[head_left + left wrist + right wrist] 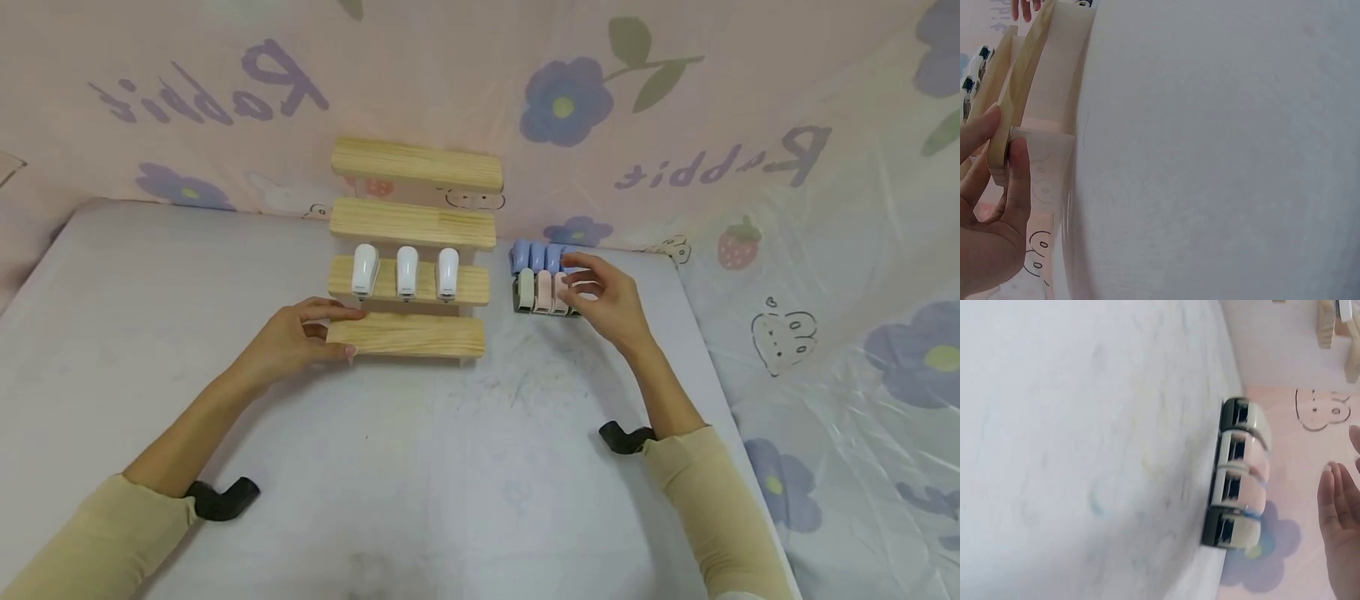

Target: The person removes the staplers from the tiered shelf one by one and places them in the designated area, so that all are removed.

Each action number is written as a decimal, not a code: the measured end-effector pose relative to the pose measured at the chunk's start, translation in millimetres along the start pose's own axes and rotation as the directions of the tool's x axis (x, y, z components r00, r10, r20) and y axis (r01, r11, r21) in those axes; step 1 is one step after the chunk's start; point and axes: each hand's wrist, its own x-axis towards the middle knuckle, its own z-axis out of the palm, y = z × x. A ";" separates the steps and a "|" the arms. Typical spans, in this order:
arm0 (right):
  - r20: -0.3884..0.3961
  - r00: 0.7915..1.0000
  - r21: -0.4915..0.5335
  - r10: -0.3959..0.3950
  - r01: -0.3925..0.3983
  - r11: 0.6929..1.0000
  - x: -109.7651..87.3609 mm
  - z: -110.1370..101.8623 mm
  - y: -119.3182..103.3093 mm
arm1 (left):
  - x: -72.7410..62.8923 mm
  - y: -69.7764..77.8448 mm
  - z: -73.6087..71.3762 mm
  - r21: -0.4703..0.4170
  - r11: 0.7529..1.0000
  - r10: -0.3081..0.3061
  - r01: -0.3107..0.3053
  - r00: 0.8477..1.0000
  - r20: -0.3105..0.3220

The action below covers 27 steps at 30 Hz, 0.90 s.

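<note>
My left hand (303, 337) pinches the left end of the lowest wooden step (412, 335) of a tiered rack, thumb on the front and fingers on top. In the left wrist view, the fingers and thumb lie on either side of the wooden slat (1021, 81). Three white mini staplers (407, 273) stand on the step above. My right hand (611, 300) hovers over the right end of two rows of mini staplers, holding nothing visible. Blue staplers (537, 257) form the back row; green and pink staplers (543, 292) form the front row.
Two upper wooden steps (412, 223) rise behind the white staplers. A white-covered table (450, 467) lies under everything. Patterned curtain (450, 75) hangs behind and along the right side. A black curved piece sticks out at each sleeve cuff.
</note>
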 end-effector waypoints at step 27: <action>0.108 0.981 0.107 -0.162 0.150 0.983 11.1 61.6 -22.3 | -0.5 0.5 3.1 -0.039 0.999 -0.013 0.012 1.000 -0.026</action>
